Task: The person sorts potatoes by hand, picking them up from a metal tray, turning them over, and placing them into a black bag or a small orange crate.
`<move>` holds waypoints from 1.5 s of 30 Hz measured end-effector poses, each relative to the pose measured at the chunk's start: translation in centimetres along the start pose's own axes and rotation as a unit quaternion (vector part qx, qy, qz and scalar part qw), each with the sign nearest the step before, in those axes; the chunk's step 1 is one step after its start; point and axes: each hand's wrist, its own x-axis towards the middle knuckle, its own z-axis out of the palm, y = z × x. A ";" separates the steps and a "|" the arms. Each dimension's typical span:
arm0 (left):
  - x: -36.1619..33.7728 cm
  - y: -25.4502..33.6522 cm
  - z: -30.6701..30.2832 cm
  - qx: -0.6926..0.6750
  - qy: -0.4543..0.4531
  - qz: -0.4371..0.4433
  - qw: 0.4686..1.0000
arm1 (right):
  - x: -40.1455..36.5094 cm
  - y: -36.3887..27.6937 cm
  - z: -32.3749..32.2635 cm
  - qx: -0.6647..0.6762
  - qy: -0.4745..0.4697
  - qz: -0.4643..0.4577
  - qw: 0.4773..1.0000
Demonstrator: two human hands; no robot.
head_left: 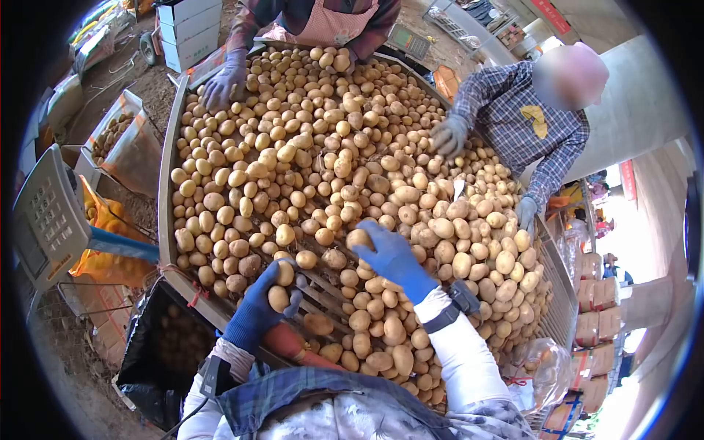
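Note:
Potatoes (337,163) of mixed sizes cover most of a slatted sorting table (168,192). In a blue glove, my left hand (258,306) is closed around two potatoes (279,298) near the table's front edge. My right hand (396,258), gloved in blue too, grips one potato (358,239) at the fingertips, over the middle of the pile. Bare slats show between my hands. Below my left hand, a loose potato (318,324) lies by a red-orange padded bar (302,347).
A black-lined crate (158,352) holding potatoes stands at lower left, below a scale display (53,220). Across the table, one person's gloved hand (226,81) rests at the pile; another person's grey glove (449,136) touches potatoes at right. A plastic bag (541,367) sits at lower right.

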 end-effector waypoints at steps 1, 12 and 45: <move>-0.1 0.1 1.1 0.018 0.038 0.020 0.999 | -0.2 -0.9 0.8 0.038 0.007 -0.024 0.999; -0.1 0.2 -0.9 -0.022 -0.003 0.015 1.000 | -0.6 -2.9 1.2 0.769 -0.174 0.101 0.607; 0.3 0.2 -0.6 0.062 0.010 -0.019 0.998 | 5.2 -4.2 -4.7 0.199 -0.188 -0.006 0.962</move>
